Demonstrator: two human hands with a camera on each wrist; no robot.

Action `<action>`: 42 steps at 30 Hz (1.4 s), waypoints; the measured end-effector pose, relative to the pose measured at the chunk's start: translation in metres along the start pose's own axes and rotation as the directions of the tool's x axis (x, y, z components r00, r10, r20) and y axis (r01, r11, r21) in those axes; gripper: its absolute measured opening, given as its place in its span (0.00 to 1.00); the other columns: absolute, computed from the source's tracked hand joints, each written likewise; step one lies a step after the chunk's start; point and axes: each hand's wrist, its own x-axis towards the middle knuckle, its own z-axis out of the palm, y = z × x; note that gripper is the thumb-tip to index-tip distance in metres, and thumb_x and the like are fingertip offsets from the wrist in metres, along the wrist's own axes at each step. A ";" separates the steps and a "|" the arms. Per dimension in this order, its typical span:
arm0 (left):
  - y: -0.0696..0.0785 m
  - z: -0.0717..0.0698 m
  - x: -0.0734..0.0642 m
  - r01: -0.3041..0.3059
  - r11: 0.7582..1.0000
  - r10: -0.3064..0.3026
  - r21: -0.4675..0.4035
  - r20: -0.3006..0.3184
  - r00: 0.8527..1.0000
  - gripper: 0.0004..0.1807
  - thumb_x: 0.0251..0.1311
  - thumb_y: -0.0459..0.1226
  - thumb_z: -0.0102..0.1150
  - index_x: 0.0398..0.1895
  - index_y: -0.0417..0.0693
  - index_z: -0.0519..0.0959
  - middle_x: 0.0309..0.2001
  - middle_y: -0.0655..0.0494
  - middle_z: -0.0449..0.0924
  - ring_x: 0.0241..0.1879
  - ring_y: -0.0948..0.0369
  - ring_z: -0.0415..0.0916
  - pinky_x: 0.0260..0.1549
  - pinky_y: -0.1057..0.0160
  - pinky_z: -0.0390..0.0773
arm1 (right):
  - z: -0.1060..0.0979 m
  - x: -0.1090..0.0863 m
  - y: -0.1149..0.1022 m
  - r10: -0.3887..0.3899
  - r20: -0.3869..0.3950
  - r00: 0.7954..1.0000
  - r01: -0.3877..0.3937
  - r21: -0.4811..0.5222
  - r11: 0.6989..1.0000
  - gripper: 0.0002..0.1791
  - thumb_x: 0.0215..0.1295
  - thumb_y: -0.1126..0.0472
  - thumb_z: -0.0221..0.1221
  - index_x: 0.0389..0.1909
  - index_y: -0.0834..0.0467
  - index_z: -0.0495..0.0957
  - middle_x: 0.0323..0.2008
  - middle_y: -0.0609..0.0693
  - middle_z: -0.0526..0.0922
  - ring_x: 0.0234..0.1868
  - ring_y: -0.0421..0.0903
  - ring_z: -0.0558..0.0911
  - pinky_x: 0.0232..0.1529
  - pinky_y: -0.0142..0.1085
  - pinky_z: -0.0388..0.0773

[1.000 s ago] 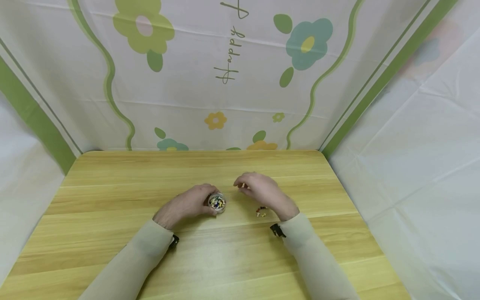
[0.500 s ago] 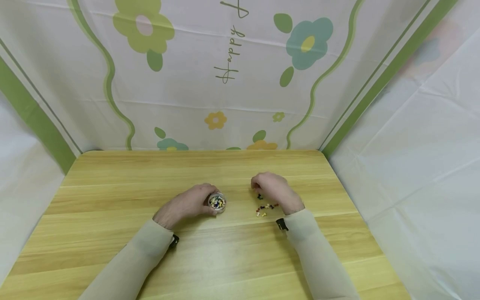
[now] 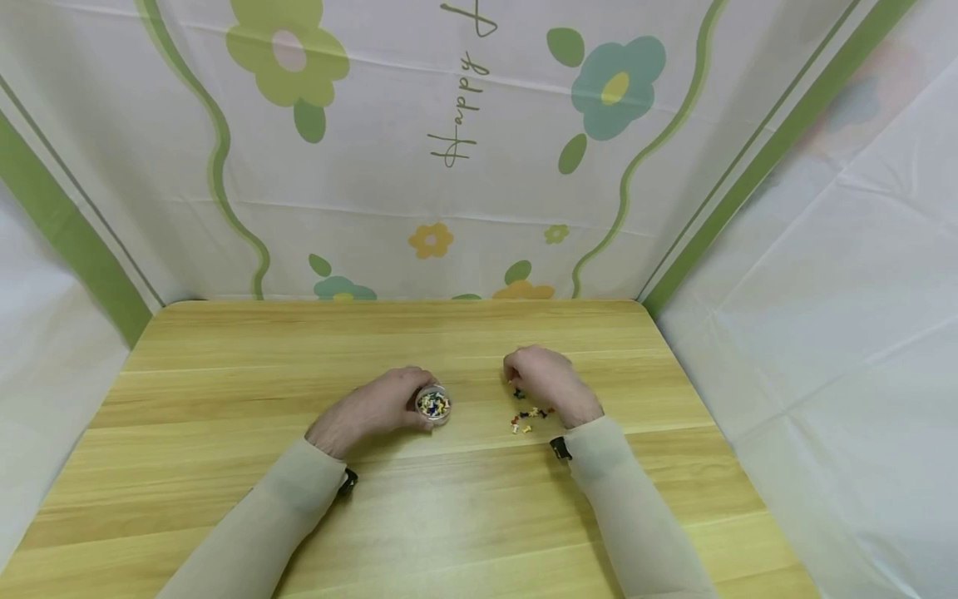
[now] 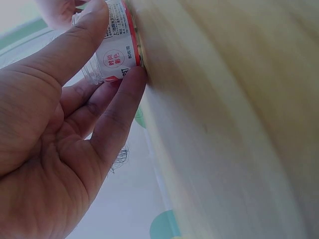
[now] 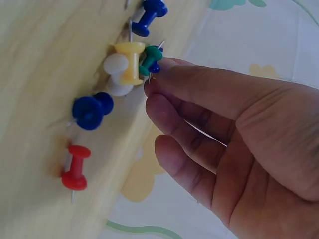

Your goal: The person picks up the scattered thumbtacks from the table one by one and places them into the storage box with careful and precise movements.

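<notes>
My left hand [image 3: 382, 403] grips a small clear jar with a white and red label [image 4: 115, 50], standing on the table. Multicoloured push pins [image 3: 434, 405] fill the jar. To the right, my right hand [image 3: 548, 381] is low over the table, thumb and index fingertips together on a push pin mostly hidden by them. Right at those fingertips lies a green push pin [image 5: 149, 60], with a blue one partly behind it. Close by are a yellow push pin [image 5: 130, 63], white ones [image 5: 116, 63], blue ones [image 5: 88, 113] and a red one [image 5: 76, 168].
The wooden table [image 3: 419, 532] reaches back to a white curtain [image 3: 374, 183] printed with flowers. More white cloth [image 3: 846, 333] hangs at the sides. Several loose pins [image 3: 527, 428] lie under and in front of my right wrist.
My right hand has moved right, from near the jar to the far end of the loose pins, uncovering more of them. Over the last half second it barely shifts. The left hand and jar stay put.
</notes>
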 end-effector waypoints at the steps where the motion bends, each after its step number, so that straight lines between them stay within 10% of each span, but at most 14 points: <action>1: 0.000 0.000 0.000 0.000 1.000 0.000 0.000 0.000 1.000 0.28 0.70 0.39 0.86 0.68 0.42 0.85 0.61 0.49 0.90 0.58 0.56 0.86 0.64 0.50 0.89 | 0.001 0.000 0.000 -0.001 -0.002 1.000 0.001 -0.002 1.000 0.04 0.80 0.66 0.75 0.45 0.52 0.93 0.46 0.48 0.96 0.42 0.46 0.90 0.45 0.46 0.92; 24: 0.000 0.000 0.001 -0.012 1.000 0.012 0.001 -0.001 1.000 0.27 0.71 0.39 0.85 0.67 0.42 0.85 0.60 0.49 0.90 0.57 0.57 0.86 0.63 0.51 0.88 | -0.008 0.004 -0.018 -0.074 -0.123 0.990 0.083 0.070 0.994 0.07 0.77 0.68 0.69 0.43 0.52 0.89 0.35 0.45 0.90 0.32 0.40 0.80 0.35 0.36 0.80; 42: 0.000 0.000 0.000 -0.026 1.000 0.026 0.002 -0.004 1.000 0.26 0.70 0.39 0.86 0.66 0.41 0.86 0.58 0.50 0.91 0.57 0.56 0.86 0.64 0.50 0.88 | -0.009 0.005 -0.040 -0.158 -0.119 0.980 0.188 0.323 0.927 0.03 0.78 0.68 0.68 0.45 0.58 0.90 0.44 0.48 0.95 0.48 0.43 0.91 0.53 0.39 0.92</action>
